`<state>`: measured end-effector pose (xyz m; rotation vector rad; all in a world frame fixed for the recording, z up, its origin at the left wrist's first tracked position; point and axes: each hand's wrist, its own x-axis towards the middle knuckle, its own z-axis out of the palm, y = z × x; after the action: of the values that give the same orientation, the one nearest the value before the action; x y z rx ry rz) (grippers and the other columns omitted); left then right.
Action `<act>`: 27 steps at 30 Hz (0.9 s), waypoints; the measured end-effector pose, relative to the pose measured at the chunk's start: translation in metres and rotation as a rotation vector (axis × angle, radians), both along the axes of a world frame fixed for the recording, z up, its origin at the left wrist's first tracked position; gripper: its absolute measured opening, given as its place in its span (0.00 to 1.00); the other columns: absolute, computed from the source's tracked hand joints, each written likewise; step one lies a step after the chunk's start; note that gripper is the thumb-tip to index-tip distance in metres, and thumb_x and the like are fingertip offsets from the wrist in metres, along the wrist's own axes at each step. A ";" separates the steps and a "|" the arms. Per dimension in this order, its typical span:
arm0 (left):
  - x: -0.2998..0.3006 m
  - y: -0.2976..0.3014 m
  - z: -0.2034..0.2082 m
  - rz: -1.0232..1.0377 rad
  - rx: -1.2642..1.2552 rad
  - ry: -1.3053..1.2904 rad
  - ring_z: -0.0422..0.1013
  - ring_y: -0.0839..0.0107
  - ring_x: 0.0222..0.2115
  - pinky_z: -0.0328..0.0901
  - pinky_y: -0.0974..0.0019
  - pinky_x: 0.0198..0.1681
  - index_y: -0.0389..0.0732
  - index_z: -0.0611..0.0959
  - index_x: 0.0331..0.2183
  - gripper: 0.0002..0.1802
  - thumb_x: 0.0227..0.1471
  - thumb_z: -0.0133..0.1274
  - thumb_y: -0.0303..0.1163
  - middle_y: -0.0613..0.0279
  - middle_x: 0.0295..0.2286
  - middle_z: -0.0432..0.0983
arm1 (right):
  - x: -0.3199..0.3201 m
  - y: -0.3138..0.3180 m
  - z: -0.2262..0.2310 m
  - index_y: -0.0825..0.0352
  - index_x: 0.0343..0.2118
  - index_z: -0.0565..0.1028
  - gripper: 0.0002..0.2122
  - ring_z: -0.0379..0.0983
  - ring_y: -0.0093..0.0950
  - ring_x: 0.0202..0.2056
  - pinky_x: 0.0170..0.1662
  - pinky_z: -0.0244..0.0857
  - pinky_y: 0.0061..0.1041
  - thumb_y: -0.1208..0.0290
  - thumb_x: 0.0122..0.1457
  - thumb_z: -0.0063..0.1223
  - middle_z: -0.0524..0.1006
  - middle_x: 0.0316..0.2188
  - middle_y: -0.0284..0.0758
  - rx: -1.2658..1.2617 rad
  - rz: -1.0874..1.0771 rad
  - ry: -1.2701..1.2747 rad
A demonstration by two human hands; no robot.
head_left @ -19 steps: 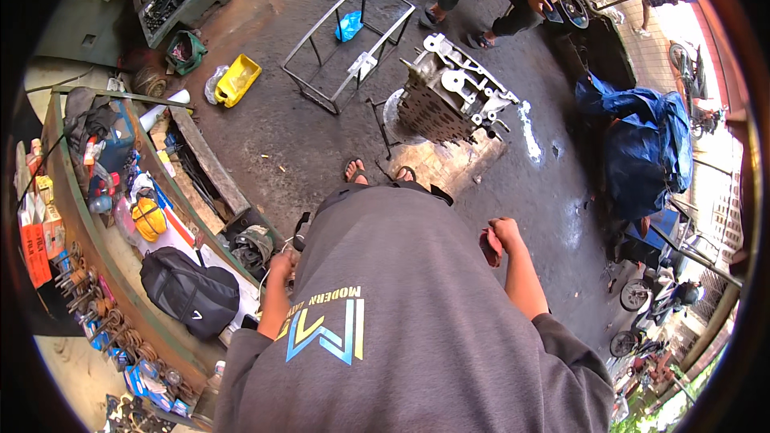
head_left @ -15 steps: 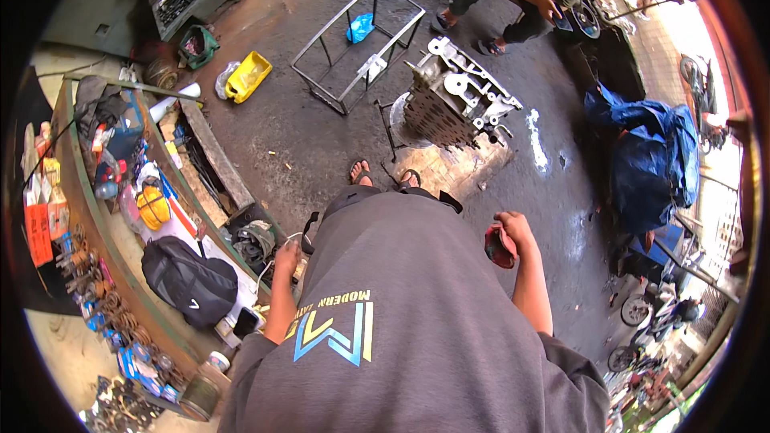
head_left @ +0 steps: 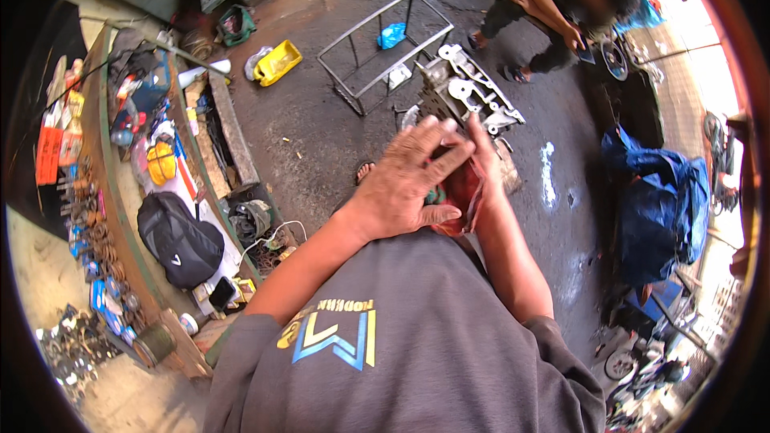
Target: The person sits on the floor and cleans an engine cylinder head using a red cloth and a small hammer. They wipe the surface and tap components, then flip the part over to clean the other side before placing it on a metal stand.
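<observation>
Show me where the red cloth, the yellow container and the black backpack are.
red cloth (head_left: pixel 464 192), head view, on the fold between the two hands.
yellow container (head_left: pixel 278 62), head view, on its top face.
black backpack (head_left: pixel 181 242), head view, on its front panel.
</observation>
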<state>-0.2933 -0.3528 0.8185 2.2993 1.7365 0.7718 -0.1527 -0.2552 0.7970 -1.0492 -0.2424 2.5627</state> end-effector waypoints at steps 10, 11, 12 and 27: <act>-0.027 -0.045 -0.088 0.786 -0.159 -0.598 0.74 0.56 0.35 0.68 0.56 0.41 0.41 0.82 0.40 0.17 0.62 0.45 0.43 0.51 0.30 0.76 | -0.017 -0.023 -0.002 0.66 0.56 0.71 0.38 0.73 0.32 0.49 0.55 0.63 0.35 0.33 0.61 0.35 0.76 0.50 0.38 0.292 0.563 0.059; -0.037 -0.050 -0.099 0.909 -0.279 -0.817 0.75 0.55 0.34 0.68 0.57 0.40 0.41 0.82 0.40 0.20 0.63 0.44 0.45 0.49 0.30 0.76 | -0.012 -0.020 -0.007 0.67 0.56 0.72 0.36 0.73 0.32 0.49 0.55 0.63 0.35 0.36 0.62 0.37 0.77 0.50 0.39 0.405 0.581 0.053; -0.050 -0.058 -0.112 1.034 -0.385 -1.066 0.75 0.53 0.33 0.68 0.57 0.40 0.40 0.82 0.39 0.22 0.64 0.43 0.48 0.48 0.29 0.77 | -0.008 -0.018 -0.016 0.67 0.55 0.72 0.34 0.73 0.32 0.50 0.55 0.64 0.35 0.38 0.63 0.38 0.77 0.50 0.40 0.511 0.606 0.043; -0.035 -0.284 -0.281 1.862 -1.204 -0.889 0.77 0.55 0.22 0.68 0.48 0.23 0.31 0.82 0.26 0.30 0.43 0.61 0.55 0.51 0.18 0.76 | 0.356 -0.069 -0.316 0.76 0.38 0.79 0.23 0.79 0.42 0.43 0.45 0.70 0.39 0.54 0.54 0.56 0.81 0.37 0.51 0.692 0.956 -1.178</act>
<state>-0.3287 -0.6367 0.5376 -0.6688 2.1822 0.3691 0.2031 -0.3241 0.4812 -2.2778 -2.1193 1.6759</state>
